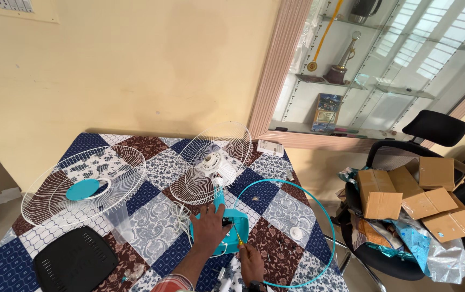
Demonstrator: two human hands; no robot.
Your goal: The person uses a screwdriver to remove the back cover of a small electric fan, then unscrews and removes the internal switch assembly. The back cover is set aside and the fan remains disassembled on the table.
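Pressing and probing at the teal fan housing

Pressing flat on top of the teal fan housing [227, 230], the left hand [209, 225] is lying with fingers spread wide, gripping nothing. Just right of the housing, the right hand [252, 262] is pinching a thin yellow-handled screwdriver [237, 236], whose tip is touching the housing's dark control panel. The housing itself is sitting on the patchwork tablecloth [156, 238], near the table's front edge. Directly behind the housing, a white rear fan guard [211, 162] is standing tilted on the housing's neck. A teal ring [319, 211] is curving round the housing's right side, with a small white cap [296, 233] lying inside the ring. Well to the housing's left, a white front guard [84, 184] with a teal centre is lying flat, and a black slotted base [75, 259] is resting in front of that guard.
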